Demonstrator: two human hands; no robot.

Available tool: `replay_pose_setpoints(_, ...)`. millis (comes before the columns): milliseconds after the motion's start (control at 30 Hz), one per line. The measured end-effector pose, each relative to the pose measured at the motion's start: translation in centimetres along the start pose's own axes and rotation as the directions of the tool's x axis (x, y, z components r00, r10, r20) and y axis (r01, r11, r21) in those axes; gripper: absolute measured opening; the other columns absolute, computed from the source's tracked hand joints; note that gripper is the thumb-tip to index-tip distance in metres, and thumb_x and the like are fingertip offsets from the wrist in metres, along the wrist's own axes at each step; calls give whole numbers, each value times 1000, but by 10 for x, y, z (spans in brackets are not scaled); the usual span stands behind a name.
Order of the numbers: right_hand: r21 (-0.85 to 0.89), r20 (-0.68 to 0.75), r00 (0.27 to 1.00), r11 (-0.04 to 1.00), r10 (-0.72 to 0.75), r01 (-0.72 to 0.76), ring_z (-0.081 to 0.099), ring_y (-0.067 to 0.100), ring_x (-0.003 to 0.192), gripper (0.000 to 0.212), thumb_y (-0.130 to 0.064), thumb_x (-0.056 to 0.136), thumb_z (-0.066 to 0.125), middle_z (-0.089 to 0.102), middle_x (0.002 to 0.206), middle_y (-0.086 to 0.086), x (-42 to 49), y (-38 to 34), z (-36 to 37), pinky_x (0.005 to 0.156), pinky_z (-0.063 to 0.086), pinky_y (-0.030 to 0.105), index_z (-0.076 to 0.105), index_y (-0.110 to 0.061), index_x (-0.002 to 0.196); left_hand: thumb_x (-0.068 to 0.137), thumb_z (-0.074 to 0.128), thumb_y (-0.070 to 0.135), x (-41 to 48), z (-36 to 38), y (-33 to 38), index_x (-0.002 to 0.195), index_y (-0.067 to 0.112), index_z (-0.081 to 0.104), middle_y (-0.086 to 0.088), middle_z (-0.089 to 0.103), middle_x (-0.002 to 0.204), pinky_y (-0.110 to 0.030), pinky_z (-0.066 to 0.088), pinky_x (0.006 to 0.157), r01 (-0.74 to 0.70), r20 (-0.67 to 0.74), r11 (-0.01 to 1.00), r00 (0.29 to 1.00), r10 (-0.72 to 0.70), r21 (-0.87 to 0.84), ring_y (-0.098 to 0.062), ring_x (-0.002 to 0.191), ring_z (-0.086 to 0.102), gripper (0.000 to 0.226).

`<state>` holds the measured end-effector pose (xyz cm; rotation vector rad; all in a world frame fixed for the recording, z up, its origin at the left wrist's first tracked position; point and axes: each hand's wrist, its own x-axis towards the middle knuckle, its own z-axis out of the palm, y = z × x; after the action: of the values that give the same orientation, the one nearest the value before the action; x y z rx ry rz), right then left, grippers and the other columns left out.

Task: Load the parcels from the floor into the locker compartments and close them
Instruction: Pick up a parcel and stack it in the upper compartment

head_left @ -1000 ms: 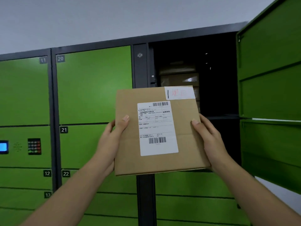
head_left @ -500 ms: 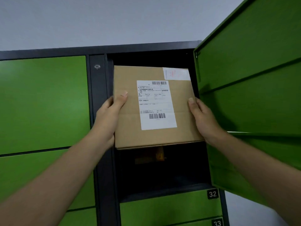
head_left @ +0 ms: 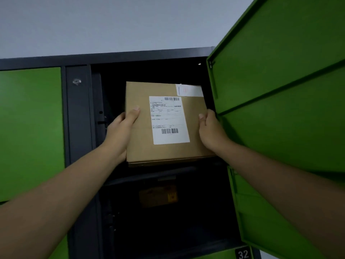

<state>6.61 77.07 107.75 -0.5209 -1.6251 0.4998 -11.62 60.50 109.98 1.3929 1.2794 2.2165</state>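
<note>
A flat brown cardboard parcel (head_left: 141, 143) with a white shipping label sits in the mouth of the dark top locker compartment (head_left: 149, 73). My left hand (head_left: 121, 131) grips its left edge, thumb on the top face. My right hand (head_left: 211, 131) grips its right edge the same way. The parcel's near edge is about level with the shelf lip. That compartment's green door (head_left: 280, 71) stands open at the right.
The compartment below (head_left: 168, 227) is open too, with a brown parcel (head_left: 158, 196) deep inside and its green door (head_left: 265, 221) swung out at the right. A shut green door (head_left: 29, 128) fills the left. A door numbered 32 (head_left: 242, 254) lies beneath.
Both hands have lifted the parcel and pushed it forward into the top compartment. The view has moved closer to the locker and to the right.
</note>
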Motion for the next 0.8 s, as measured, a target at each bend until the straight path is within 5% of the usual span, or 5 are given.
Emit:
replay_pose_setpoints(200, -387, -46, 999, 922, -10, -9, 32, 39, 144, 72, -40, 104, 39, 25, 164, 16, 0, 4, 30, 116, 32, 50, 10, -7, 161, 89, 78, 45, 36, 34, -24, 130, 19, 66, -3, 78, 114, -36, 66, 71, -33, -19, 999, 999, 34, 17, -21, 96, 78, 50)
replay_pose_setpoints(300, -432, 46, 999, 901, -17, 35, 35, 40, 141, 59, -42, 104, 35, 33, 157, 16, 3, 15, 46, 114, 35, 53, 27, -11, 154, 78, 80, 59, 50, 48, -38, 151, 22, 48, -2, 67, 135, -43, 62, 89, -60, -100, 994, 993, 70, 90, -22, 109, 72, 88)
replay_pose_setpoints(433, -145, 95, 989, 985, 111, -97, 51, 36, 127, 56, -50, 107, 24, 50, 142, 15, 19, 19, 55, 108, 44, 48, 51, -14, 141, 77, 69, 72, 56, 69, -57, 162, 35, 21, -3, 41, 155, -54, 48, 108, -72, -203, 968, 971, 122, 240, -30, 132, 51, 105)
replay_pose_setpoints(600, 392, 288, 921, 844, 264, -365, 50, 25, 138, 87, -82, 91, 22, 51, 153, 4, 36, 12, 56, 117, 39, 47, 43, -26, 155, 104, 32, 64, 51, 109, -74, 162, 48, 3, -6, 17, 165, -57, 24, 120, -71, -111, 888, 985, 135, 455, -37, 146, 26, 68)
replay_pose_setpoints(800, 223, 8, 1000, 975, -12, 10, 56, 23, 128, 59, -40, 103, 50, 53, 148, 9, 45, 35, 54, 105, 48, 39, 36, -17, 156, 108, 43, 40, 62, 123, -105, 162, 45, -9, -9, -12, 170, -55, 17, 123, -319, 212, 660, 947, 240, 680, -41, 153, 10, 75)
